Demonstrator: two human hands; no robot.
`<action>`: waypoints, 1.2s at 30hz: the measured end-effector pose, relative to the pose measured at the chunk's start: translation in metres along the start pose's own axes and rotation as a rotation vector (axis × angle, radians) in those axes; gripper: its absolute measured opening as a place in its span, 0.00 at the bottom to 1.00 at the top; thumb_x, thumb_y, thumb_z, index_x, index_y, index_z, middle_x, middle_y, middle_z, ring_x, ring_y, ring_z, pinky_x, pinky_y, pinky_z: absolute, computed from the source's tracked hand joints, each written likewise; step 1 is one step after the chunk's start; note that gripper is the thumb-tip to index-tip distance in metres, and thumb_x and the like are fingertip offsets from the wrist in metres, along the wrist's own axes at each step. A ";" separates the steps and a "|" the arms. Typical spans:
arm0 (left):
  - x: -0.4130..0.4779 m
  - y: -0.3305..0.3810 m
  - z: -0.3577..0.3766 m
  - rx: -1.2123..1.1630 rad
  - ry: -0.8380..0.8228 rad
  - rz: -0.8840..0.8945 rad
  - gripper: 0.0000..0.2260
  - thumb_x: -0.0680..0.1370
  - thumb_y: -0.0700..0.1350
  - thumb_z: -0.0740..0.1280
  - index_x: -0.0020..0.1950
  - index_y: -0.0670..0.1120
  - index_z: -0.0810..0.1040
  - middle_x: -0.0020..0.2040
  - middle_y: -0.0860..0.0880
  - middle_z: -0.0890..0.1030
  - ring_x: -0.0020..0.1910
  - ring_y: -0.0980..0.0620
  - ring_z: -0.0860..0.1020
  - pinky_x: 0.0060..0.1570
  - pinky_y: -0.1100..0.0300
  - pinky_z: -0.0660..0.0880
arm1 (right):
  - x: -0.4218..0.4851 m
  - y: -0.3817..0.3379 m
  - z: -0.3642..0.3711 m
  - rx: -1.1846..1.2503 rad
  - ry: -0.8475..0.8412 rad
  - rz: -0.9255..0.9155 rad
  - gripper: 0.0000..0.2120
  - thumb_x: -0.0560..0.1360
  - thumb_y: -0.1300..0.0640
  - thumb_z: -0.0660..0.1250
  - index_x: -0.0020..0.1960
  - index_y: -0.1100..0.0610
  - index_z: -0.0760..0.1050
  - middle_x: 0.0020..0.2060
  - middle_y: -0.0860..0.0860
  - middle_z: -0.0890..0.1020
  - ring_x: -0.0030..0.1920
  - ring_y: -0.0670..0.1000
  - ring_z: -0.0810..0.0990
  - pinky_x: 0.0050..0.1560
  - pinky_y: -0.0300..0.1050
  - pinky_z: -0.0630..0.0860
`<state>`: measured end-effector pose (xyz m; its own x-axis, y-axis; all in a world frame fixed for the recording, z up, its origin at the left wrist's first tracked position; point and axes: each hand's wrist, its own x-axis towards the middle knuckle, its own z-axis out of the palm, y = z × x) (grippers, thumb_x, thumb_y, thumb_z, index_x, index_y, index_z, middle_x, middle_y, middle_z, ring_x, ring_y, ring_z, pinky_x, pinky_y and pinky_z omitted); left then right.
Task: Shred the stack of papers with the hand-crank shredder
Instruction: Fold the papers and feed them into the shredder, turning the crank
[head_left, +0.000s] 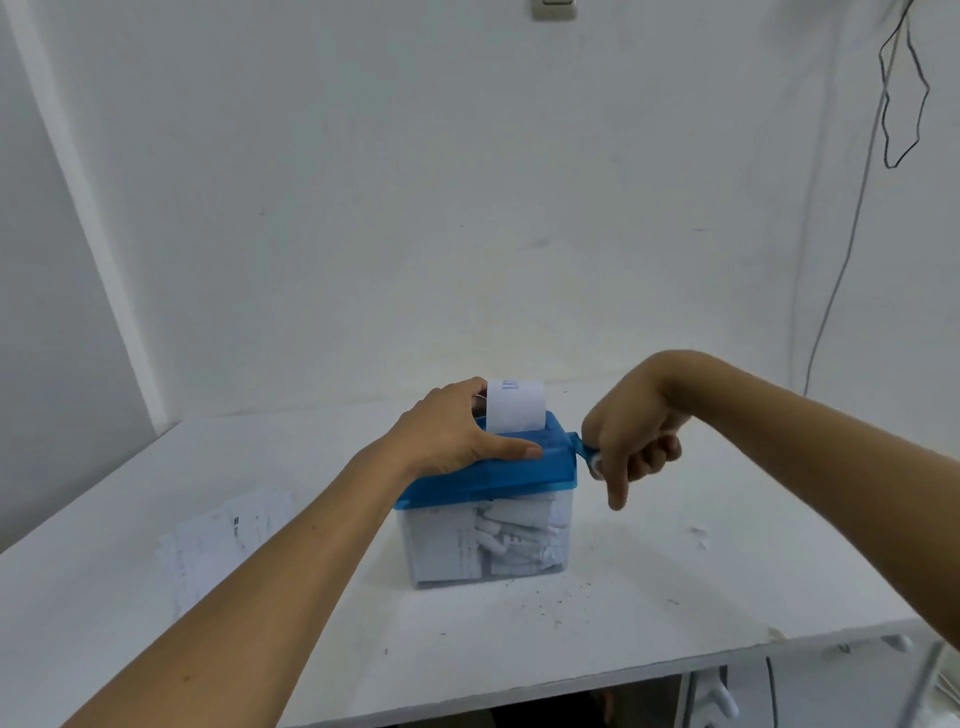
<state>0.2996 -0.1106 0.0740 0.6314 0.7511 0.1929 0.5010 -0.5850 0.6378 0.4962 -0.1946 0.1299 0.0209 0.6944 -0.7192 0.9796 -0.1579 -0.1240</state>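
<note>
The shredder (519, 475) stands mid-table (675, 597). The left hand (452, 431) clamps its blue lid, thumb (511, 449) flat along the near face and fingers over the far side with their tips hidden; judged purpose: holding the unit down against the cranking force. The right hand (631, 436) is curled around the crank (584, 449) on the right side, index finger pointing down. A sheet (517, 408) stands upright in the slot, partly fed. It carries blue print, which is illegible. The clear bin (441, 545) holds shreds. The stack (223, 545) lies on the table, left of the shredder and apart from it; its print is too small to read. No brand is visible.
</note>
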 end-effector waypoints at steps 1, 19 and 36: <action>0.000 0.000 -0.001 -0.001 0.002 -0.001 0.44 0.53 0.74 0.76 0.66 0.60 0.72 0.62 0.59 0.80 0.57 0.55 0.79 0.60 0.48 0.78 | 0.000 0.001 -0.006 0.004 -0.033 0.001 0.19 0.79 0.59 0.67 0.33 0.54 0.63 0.26 0.48 0.64 0.25 0.46 0.59 0.25 0.37 0.58; 0.004 -0.004 0.001 0.046 0.014 0.039 0.40 0.56 0.75 0.75 0.64 0.64 0.71 0.63 0.62 0.79 0.58 0.58 0.78 0.61 0.50 0.78 | 0.084 0.045 -0.003 1.012 0.580 -0.520 0.22 0.71 0.41 0.70 0.55 0.56 0.71 0.48 0.53 0.77 0.46 0.51 0.76 0.46 0.44 0.77; -0.004 0.008 0.004 0.309 0.004 -0.012 0.41 0.59 0.81 0.66 0.67 0.63 0.71 0.62 0.61 0.79 0.54 0.55 0.78 0.52 0.53 0.77 | 0.092 0.011 0.117 0.872 1.100 -0.147 0.28 0.84 0.45 0.54 0.34 0.61 0.76 0.26 0.51 0.79 0.22 0.46 0.74 0.29 0.36 0.73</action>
<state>0.3036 -0.1190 0.0752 0.6224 0.7592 0.1904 0.6649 -0.6412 0.3832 0.4858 -0.2149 -0.0178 0.4708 0.8635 0.1808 0.5590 -0.1334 -0.8184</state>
